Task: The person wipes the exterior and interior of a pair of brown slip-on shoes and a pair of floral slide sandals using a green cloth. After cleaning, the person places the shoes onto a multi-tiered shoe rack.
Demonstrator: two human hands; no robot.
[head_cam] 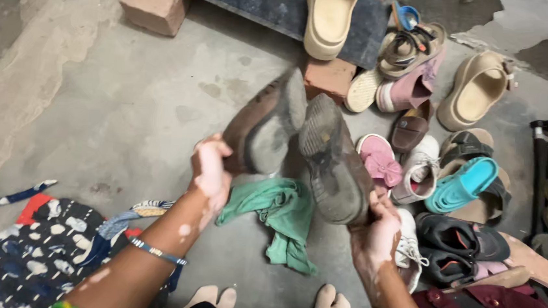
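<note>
Both hands are clamped on dusty shoes: left hand (211, 168) grips the brown shoe (264, 126), right hand (377, 230) grips the dark shoe (335, 159), toes angled up-and-away, soles nearly meeting.

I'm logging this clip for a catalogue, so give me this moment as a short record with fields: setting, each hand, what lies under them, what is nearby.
Setting: bare concrete floor, seen from above
Left hand: grips a dusty brown shoe, sole up
Right hand: grips a second dusty shoe, sole up
Shoes: toes nearly meet; contact unclear
Beneath: crumpled green cloth
Right side: pile of sandals and shoes
Left side: patterned dark fabric
Behind: bricks under a dark slab
</note>
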